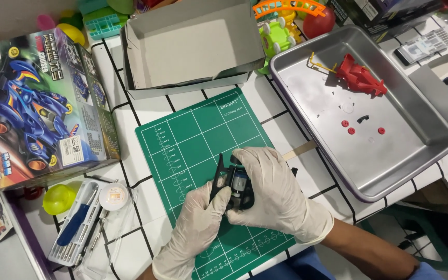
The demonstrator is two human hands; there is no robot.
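Black chassis [239,189] mostly hidden under right hand [273,194]; tray [416,150] bits too small.

The left hand [195,228] wore a thin, cream-white disposable glove of latex-like material that wrinkled across the back and the knuckles, its cuff running down to the lower edge of the view. The right hand [270,194] wore a matching glove, creased at the finger joints, ending in a gathered cuff at the wrist. Beyond that cuff the right forearm was bare, with no sleeve on it. At the bottom edge showed blue fabric clothing, smooth and plain.
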